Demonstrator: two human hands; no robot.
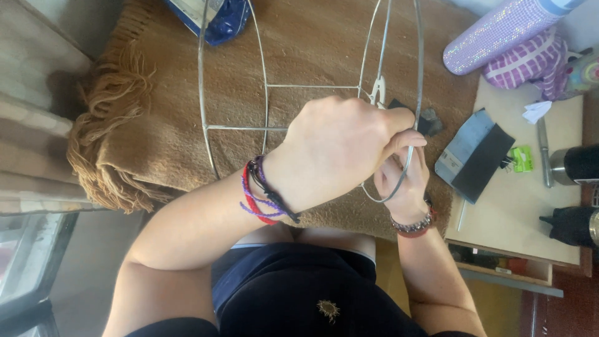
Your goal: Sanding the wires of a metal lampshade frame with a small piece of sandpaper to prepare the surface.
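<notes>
Both hands grip the wire frame (312,93): left hand (337,150) closed over right hand (405,184). Blue packet (221,22) lies far left; grey-black card (474,153) right.

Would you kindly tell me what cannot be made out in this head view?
- Right hand: mostly hidden behind the left hand; its grip on the wire frame is unclear.
- Wire frame: top cut off by the upper edge.
- Blue bag: cut off by the upper edge.
- Dark piece by the fingers: too small to identify.
</notes>
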